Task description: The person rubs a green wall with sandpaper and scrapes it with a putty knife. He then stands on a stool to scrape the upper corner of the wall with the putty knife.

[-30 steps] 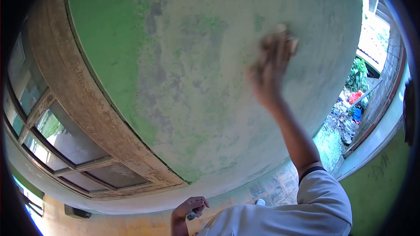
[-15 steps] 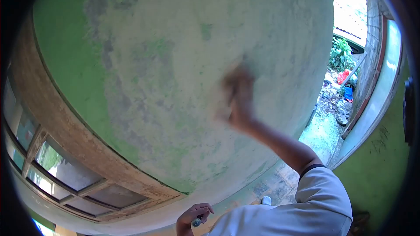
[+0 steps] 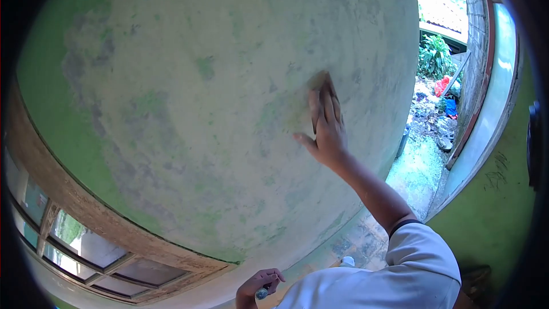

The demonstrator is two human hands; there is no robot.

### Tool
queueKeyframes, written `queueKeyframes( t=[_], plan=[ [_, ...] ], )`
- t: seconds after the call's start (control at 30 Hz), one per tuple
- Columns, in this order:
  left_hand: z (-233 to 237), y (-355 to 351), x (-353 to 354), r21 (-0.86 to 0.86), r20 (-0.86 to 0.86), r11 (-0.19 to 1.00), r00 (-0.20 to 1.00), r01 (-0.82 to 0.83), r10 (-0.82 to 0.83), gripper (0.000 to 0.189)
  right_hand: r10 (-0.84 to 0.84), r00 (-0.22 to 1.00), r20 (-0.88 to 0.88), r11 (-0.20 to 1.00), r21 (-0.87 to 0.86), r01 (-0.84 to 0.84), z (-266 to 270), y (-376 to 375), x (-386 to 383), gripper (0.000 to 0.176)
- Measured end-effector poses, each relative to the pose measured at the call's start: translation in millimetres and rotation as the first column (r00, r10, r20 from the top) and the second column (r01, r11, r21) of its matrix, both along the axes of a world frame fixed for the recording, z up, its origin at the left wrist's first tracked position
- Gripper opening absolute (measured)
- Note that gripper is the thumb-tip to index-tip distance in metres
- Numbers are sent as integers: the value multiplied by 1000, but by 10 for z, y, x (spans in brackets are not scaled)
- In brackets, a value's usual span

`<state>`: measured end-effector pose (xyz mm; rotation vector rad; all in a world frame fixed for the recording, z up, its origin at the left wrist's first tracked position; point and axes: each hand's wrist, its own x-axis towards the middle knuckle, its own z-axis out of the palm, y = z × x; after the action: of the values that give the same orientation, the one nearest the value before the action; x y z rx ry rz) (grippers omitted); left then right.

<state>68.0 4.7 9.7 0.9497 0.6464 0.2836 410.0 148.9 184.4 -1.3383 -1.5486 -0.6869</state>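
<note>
Against the green and whitish patchy wall, my right hand lies flat, right of centre, with its fingers stretched upward and its thumb out to the left. Something thin and brownish shows at the fingertips; what it is cannot be made out. My left hand is low at the bottom centre, its fingers curled around a dark tool or handle with a rounded grey-green end. The rest of that object is hidden by the hand.
A wooden-framed window runs along the lower left. At the right, a doorway opens onto a wet path, with plants, a red item and a blue item outside. A tiled floor strip lies below the wall.
My right hand has shifted slightly right across the wall and is now sharper. The view has turned a little, so the wall and window sit farther left. My left hand still holds its object.
</note>
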Motion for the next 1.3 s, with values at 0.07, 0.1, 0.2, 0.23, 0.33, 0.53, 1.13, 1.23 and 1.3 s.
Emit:
queueKeyframes(
  t=[0.07, 0.1, 0.2, 0.23, 0.33, 0.53, 1.13, 1.23, 1.3],
  plan=[
    [3, 54, 153, 17, -3, 1000, 1000, 15, -15, 33, 113, 991, 74, 994, 7, -113, -53, 39, 119, 84],
    [4, 76, 228, 44, -2, 999, 1000, 17, -17, 34, 116, 991, 70, 993, 6, -116, -66, 77, 185, 84],
    [82, 133, 476, 67, -12, 997, 999, 34, -33, 35, 196, 971, 136, 977, 58, -206, -76, 144, 362, 81],
    [105, 159, 563, 66, -12, 997, 999, 45, -44, 35, 259, 958, 124, 962, 56, -267, -80, 157, 388, 80],
    [120, 227, 797, 47, 34, 995, 996, 82, -84, 31, 334, 936, 115, 942, 0, -336, -60, 155, 389, 81],
    [109, 279, 1180, 102, -40, 993, 998, 59, -55, 33, 386, 826, 411, 922, -195, -333, -46, 460, 872, 84],
    [-247, 181, 1643, -6, 38, 980, 979, -199, 199, 33, 203, 936, 287, 953, 162, -257, -9, 1032, 1973, 79],
    [-351, 82, 1622, -60, 54, 966, 965, -253, 256, 34, 23, 999, 23, 912, 409, -30, 195, 1189, 2730, 69],
    [-369, 46, 1629, -76, 53, 960, 960, -269, 274, 34, 35, 985, -169, 925, 378, 32, 25, 1259, 2951, 70]
  ],
)
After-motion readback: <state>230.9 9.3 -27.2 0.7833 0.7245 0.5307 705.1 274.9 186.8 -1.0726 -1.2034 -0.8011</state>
